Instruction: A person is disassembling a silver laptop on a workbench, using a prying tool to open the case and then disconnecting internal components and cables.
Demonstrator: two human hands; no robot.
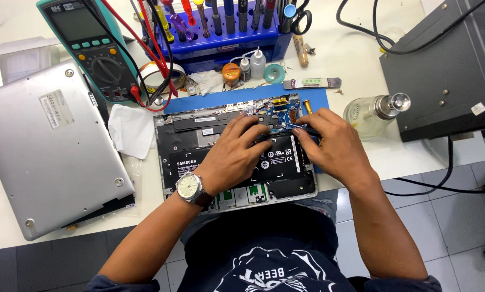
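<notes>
Dark printed t-shirt (264,259) of the person nearest, low centre. White worktable (351,59) carries a detached silver laptop bottom cover (42,157) at left, and an opened silver laptop with black battery exposed (188,143) at centre on a blue mat (318,100). Left hand (234,154), silver wristwatch (189,186) on wrist, lies on the battery, fingers curled and pressing near the blue circuit board (286,105). Right hand (329,138) closed narrow, pinching a thin black tool or cable (302,128), can't tell which. Teal multimeter (88,46) far left.
</notes>
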